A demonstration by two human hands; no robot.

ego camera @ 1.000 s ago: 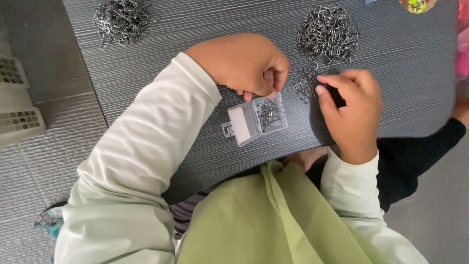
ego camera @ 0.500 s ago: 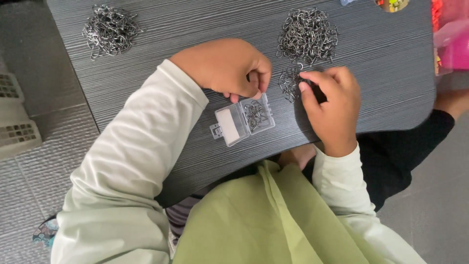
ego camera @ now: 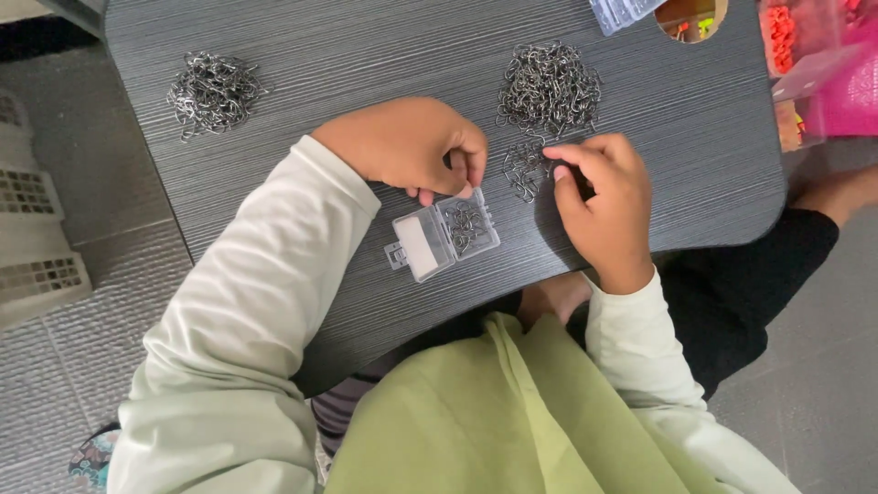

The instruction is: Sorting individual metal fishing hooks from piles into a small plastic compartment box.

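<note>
Since a moment before, the right hand had slid to the small hooks and pinched some, while the left hand, fingers curled, held the little clear box near the worktop's front edge.

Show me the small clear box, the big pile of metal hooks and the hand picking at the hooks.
small clear box [ego camera: 445,239]: head view, on its open middle.
big pile of metal hooks [ego camera: 549,84]: head view, pile's centre.
right hand [ego camera: 605,203]: head view, back of the hand.
</note>
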